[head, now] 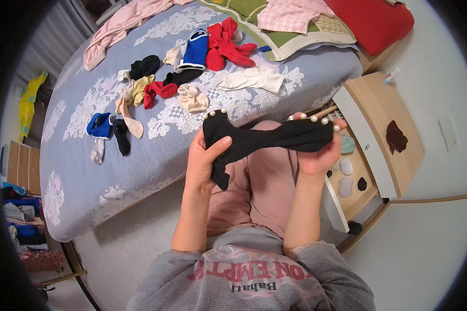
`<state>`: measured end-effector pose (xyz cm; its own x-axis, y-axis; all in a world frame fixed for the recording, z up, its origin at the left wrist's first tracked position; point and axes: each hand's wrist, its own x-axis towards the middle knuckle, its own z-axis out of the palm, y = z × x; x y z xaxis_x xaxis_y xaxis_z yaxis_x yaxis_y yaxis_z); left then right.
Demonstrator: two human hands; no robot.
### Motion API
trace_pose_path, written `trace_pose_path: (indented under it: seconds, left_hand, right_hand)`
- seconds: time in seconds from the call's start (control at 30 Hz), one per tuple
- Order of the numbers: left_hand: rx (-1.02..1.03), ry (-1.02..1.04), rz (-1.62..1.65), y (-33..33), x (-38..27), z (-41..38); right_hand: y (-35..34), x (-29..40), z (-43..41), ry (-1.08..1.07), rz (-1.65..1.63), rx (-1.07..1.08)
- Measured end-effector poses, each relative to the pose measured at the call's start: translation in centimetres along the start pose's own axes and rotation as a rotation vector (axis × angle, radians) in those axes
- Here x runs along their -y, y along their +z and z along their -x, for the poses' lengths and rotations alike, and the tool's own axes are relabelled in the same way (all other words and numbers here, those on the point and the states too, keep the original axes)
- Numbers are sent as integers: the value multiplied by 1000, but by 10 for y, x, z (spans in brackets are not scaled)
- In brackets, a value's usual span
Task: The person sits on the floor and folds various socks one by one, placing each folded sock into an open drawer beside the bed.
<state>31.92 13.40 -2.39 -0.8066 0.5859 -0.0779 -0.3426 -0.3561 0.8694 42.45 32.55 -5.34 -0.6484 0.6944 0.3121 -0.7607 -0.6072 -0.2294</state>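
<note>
Black fabric with pearl-like beads along its cuffs, seemingly a pair of black socks [253, 140], stretches between my two hands above my lap. My left hand [200, 155] grips one beaded end, thumb on top, and a loose black tip hangs below it. At the other end, my right hand [315, 161] holds the second beaded cuff from beneath, its fingers mostly hidden behind the cloth. Whether the two socks are joined in the middle, I cannot tell. Just beyond, on the bed, lie a cream sock bundle [192, 98] and a white sock [253, 79].
The bed [74, 186] bears several loose socks, among them red socks [229, 44] and a blue-and-white cuffed piece [195, 50]. At my right stands an open drawer [356, 204] with small folded items. A brown cloth [396, 137] lies on the nightstand [373, 93].
</note>
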Motion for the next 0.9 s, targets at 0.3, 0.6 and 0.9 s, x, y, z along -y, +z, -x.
trace_pose_path:
  seconds: [0.3, 0.6, 0.9]
  left_hand:
    - [62, -3, -68, 2, 20, -6]
    - [126, -18, 3, -7, 39, -11]
    - [280, -52, 103, -8, 45, 1]
  right_hand:
    - [29, 16, 11, -421, 753, 22]
    - [76, 2, 27, -51, 510, 654]
    - [62, -33, 11, -158, 1545, 649]
